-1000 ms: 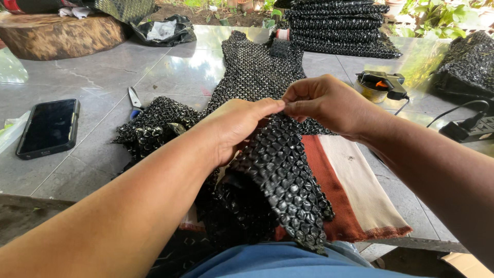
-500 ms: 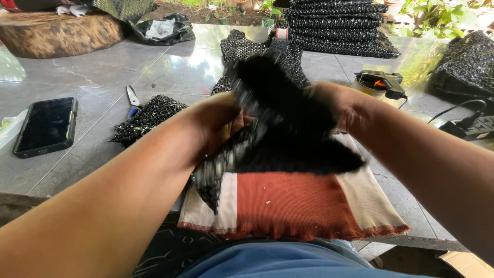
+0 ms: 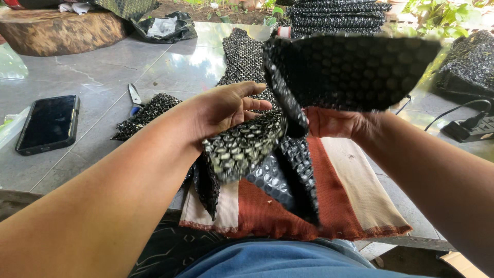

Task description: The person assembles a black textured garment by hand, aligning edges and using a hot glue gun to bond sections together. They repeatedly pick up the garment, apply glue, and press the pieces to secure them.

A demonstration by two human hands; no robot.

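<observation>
Since half a second ago, black bubble-wrap sheet (image 3: 350,72) has swung from a blurred bunch between my hands up to 12–1 o'clock, its upper flap now spread wide and near the lens.

Item 1. Left hand (image 3: 224,109): palm open, fingers extended toward 3 o'clock, resting flat against the sheet's lower folds. No grip.

Item 2. Right hand (image 3: 334,123): at 2 o'clock of centre, largely hidden behind the sheet; fingers closed on the sheet's fold, holding the flap aloft.

Item 3. Black bubble-wrap sheet, remainder: hangs from both hands down toward 6 o'clock, draping over item 4.

Item 4. Rust-and-cream cloth (image 3: 355,198): lies flat at the table edge under the hands, 5–6 o'clock.

Item 5. Phone (image 3: 49,123): dark screen up, 9 o'clock, well apart from my left arm.

Item 6. Scissors (image 3: 135,96): 10 o'clock, just beside a small piece of the same black wrap (image 3: 146,114).

Item 7. Stack of folded black wrap (image 3: 337,15): 12 o'clock, far side of the grey table (image 3: 98,64).

Item 8. Power strip (image 3: 471,128) with cable: 3 o'clock.
</observation>
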